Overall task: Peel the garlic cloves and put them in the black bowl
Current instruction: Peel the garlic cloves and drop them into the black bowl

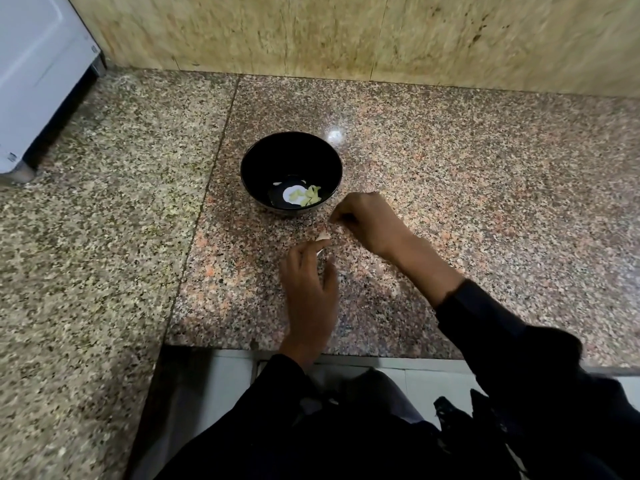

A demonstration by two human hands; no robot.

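The black bowl (291, 157) stands on the granite counter and holds a few peeled, pale green garlic cloves (310, 196) at its bottom. Just in front of the bowl, my left hand (309, 292) pinches a small pale garlic clove (323, 237) at its fingertips. My right hand (367, 221) hovers right of the bowl. Its fingers are curled and its fingertips are pinched together close above that clove. Blur hides whether they hold a bit of skin.
The speckled granite counter (450, 174) runs back to a beige tiled wall (346, 32). A white appliance (34, 74) stands at the far left. The counter's front edge (311, 353) lies just below my left wrist, with the floor and my dark clothing beneath.
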